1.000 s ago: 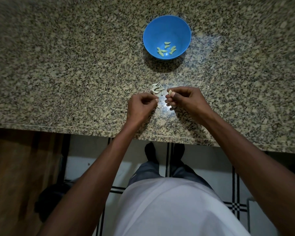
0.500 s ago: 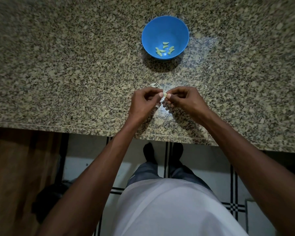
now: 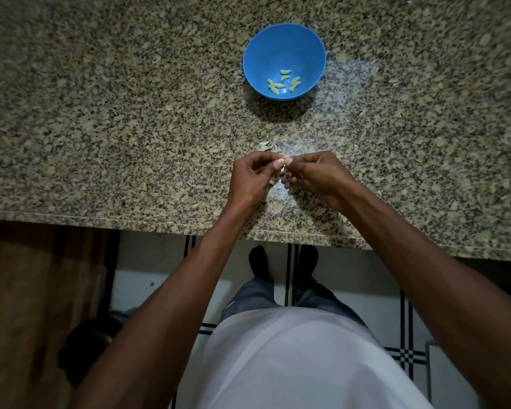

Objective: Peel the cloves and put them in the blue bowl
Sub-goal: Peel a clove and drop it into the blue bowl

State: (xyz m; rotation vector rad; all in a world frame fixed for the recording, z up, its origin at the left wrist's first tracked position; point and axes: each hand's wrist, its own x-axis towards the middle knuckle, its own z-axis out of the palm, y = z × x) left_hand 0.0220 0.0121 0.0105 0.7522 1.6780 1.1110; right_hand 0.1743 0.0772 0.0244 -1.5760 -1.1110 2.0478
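Clearly both hands had met over the near middle of the speckled granite tabletop [image 3: 101,128], fingertips together. The left hand [image 3: 250,180] and the right hand [image 3: 317,178] each pinched an end of one small pale garlic clove [image 3: 281,163], so each grip was pressed onto it; only a sliver of the clove showed between the thumbnails. Just beyond the hands lay a small heap of dry papery skins [image 3: 267,145], and a few more scraps sat under the fingers. Farther off stood the round blue plastic bowl [image 3: 283,39], well apart from the hands, holding several peeled yellowish cloves [image 3: 283,81] at its bottom.

By my judgement the clove was light and firm, though slick once bared, while its skin was thin, brittle and apt to tear in flakes. It was best held by the blunt root end between thumb and forefinger, the other nail lifting the skin at the tip. Squeezing hard could have made it slip out.
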